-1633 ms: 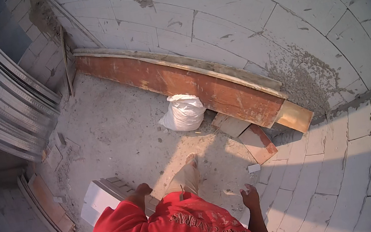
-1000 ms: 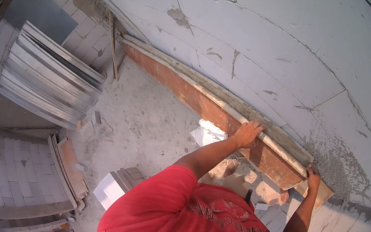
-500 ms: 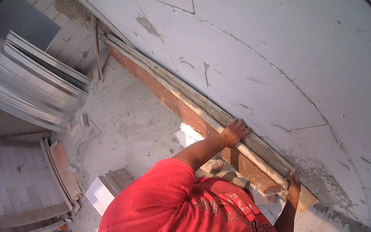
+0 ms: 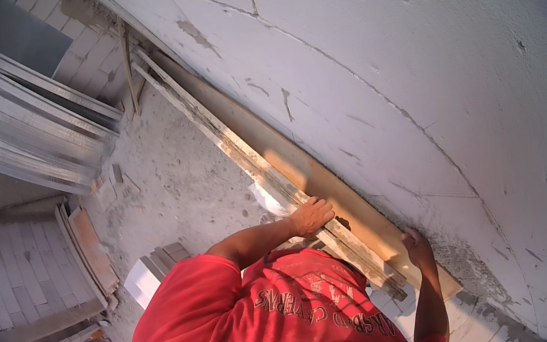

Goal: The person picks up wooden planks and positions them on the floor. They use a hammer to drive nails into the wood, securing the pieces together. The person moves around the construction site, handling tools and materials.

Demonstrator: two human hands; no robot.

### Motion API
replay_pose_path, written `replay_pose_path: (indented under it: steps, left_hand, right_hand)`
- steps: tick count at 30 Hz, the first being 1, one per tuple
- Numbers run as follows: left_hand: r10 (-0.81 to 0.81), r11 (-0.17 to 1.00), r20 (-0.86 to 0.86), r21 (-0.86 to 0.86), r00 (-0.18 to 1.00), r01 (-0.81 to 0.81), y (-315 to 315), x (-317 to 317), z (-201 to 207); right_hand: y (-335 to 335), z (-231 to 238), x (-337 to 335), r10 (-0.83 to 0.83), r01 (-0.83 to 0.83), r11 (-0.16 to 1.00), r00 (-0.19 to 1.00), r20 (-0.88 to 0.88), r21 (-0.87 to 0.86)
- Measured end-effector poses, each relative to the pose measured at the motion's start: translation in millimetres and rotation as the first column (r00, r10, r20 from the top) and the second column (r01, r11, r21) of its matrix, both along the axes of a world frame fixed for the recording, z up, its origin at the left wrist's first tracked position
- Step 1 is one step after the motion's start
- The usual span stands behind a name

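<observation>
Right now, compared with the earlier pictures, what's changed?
The left hand has taken hold of the long boards, now drawn away from the wall, exposing a tan panel behind. The right hand has left the boards' end and is now at the tan panel's edge. The white sack and silvery sheets stayed put.

My left hand (image 4: 313,217) grips long, mortar-stained boards (image 4: 254,163); my right hand (image 4: 417,247) is at the edge of a wide tan plank (image 4: 360,218) beside the block wall (image 4: 419,98). A white sack (image 4: 268,198) shows beyond.
</observation>
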State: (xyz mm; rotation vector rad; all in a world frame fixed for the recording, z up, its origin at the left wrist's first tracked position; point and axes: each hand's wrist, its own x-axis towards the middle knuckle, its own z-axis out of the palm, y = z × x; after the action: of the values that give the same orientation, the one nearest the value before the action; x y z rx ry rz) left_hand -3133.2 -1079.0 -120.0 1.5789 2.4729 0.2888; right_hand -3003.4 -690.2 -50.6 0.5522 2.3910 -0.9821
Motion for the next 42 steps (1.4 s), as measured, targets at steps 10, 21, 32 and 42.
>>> replay_pose_path:
  steps: [10,21,32,42]
  left_hand:
    - [0.003,0.999,0.065,0.046,0.998,-0.006,-20.4,24.3,-23.3]
    - [0.080,0.984,0.092,0.153,0.993,-0.093,-28.5,43.8,-49.8]
    - [0.085,0.970,0.014,0.225,0.996,-0.086,-35.3,45.2,-50.2]
    - [0.028,0.949,-0.022,0.315,0.999,-0.019,-30.0,36.7,-67.5]
  right_hand:
    - [-150.1,-136.7,-128.8,0.540,-0.551,0.803,0.834,0.113,0.227]
    - [-218.0,-184.1,-130.3,0.406,-0.442,0.701,0.893,0.197,0.559]
    - [-217.6,-125.5,-154.6,0.557,-0.554,0.774,0.826,0.088,0.307]
    - [-356.2,226.2,-210.0,0.731,-0.525,0.475,0.683,0.016,0.707]
